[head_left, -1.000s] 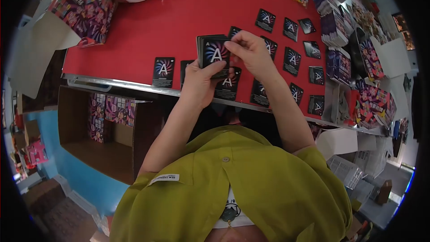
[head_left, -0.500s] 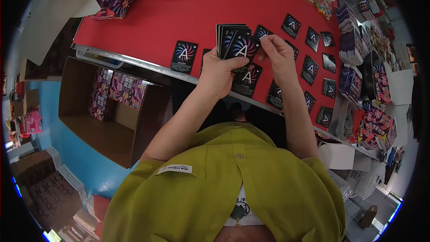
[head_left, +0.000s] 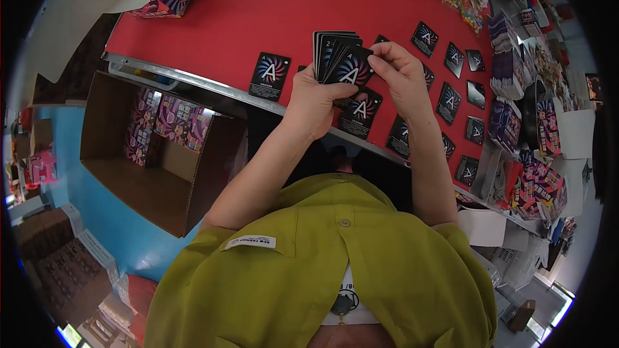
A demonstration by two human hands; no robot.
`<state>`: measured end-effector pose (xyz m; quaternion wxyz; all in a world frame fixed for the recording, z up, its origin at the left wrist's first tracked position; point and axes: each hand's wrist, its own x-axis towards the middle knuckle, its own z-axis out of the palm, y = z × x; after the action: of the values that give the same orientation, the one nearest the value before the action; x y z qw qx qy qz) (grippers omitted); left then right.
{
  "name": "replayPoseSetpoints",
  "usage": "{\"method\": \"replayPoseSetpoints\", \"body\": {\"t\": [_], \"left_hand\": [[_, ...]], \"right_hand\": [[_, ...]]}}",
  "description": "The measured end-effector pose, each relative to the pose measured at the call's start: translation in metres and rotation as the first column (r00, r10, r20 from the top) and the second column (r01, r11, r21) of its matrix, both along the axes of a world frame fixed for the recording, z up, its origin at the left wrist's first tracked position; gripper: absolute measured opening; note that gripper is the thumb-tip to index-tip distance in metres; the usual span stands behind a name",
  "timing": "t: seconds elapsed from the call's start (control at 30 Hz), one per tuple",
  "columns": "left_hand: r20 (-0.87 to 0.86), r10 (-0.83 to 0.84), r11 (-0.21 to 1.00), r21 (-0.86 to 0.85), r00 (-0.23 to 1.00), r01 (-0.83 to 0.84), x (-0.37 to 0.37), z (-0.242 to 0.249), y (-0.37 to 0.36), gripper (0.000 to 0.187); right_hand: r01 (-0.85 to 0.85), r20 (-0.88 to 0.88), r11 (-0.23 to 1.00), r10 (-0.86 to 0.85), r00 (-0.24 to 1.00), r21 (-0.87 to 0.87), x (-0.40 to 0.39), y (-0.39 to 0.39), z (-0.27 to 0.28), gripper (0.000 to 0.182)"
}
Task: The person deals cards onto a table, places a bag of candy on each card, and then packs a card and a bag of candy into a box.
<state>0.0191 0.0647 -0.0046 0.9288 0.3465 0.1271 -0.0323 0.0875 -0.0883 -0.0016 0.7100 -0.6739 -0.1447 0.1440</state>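
- Head view: the left hand (head_left: pixel 314 102) is closed around a fanned stack of black cards (head_left: pixel 325 48), thumb pressed across the lower front; its other fingers are mostly hidden behind.
- The front card (head_left: pixel 350 72) shows a large white "A" on a pink-and-blue burst, with a small "A" near its upper corner; a card behind it shows a "2".
- The right hand (head_left: pixel 401 76) pinches the front card's upper right corner between thumb and forefinger, with no clear gap between them.
- The stack is held above the red table (head_left: pixel 225 19), near its metal front edge. More "A" cards lie in rows to the right, and one "A" card (head_left: pixel 269 76) lies to the left; their fine print is too small to read.
- The green shirt (head_left: pixel 309 270) carries a white label (head_left: pixel 251 241) reading "NEW FASHION".
- Printed purple-and-pink packages (head_left: pixel 182 122) sit inside an open cardboard box (head_left: pixel 138 183); their lettering cannot be made out.
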Motion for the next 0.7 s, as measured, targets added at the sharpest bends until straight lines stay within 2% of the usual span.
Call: {"method": "replayPoseSetpoints", "body": {"t": [0.2,0.3,0.37,0.4,0.5,0.57,0.6,0.67,0.7], "left_hand": [[-0.020,0.063,0.997,-0.037,0.998,-0.064,0.001,0.001,0.007,0.034],[-0.050,0.107,0.987,-0.117,0.993,-0.112,0.006,-0.004,0.017,0.030],[-0.062,0.271,0.937,-0.211,0.960,-0.278,0.010,-0.013,0.029,0.026],[-0.021,0.377,0.909,-0.183,0.926,-0.374,0.013,-0.012,0.035,0.021],[0.025,0.431,0.896,-0.129,0.902,-0.424,0.012,-0.008,0.057,0.014],[0.005,0.426,0.900,-0.105,0.905,-0.423,0.008,-0.003,0.061,0.014],[-0.021,0.431,0.899,-0.078,0.902,-0.431,0.005,0.000,0.063,0.014],[0.000,0.421,0.905,-0.077,0.907,-0.419,0.001,0.001,0.063,0.014],[-0.012,0.403,0.914,-0.045,0.915,-0.403,-0.001,0.000,0.062,0.014]], "right_hand": [[0.002,0.022,1.000,-0.001,1.000,-0.030,0.000,0.010,0.000,0.015],[0.024,0.039,0.997,-0.021,0.999,-0.080,0.005,0.014,-0.006,0.016],[0.031,0.047,0.994,-0.026,0.999,-0.107,0.017,0.014,-0.011,0.016],[0.063,0.072,0.990,-0.055,0.996,-0.126,0.031,0.015,-0.014,0.016],[0.163,0.164,0.961,-0.127,0.978,-0.225,0.073,0.023,-0.021,0.016],[0.154,0.261,0.839,-0.015,0.965,-0.522,0.097,0.026,-0.040,0.016],[0.156,0.268,0.840,-0.013,0.963,-0.520,0.100,0.028,-0.049,0.016],[0.430,0.617,0.617,0.116,0.778,-0.659,0.103,0.034,-0.064,0.015],[0.427,0.619,0.620,0.122,0.776,-0.658,0.101,0.037,-0.063,0.015]]}}
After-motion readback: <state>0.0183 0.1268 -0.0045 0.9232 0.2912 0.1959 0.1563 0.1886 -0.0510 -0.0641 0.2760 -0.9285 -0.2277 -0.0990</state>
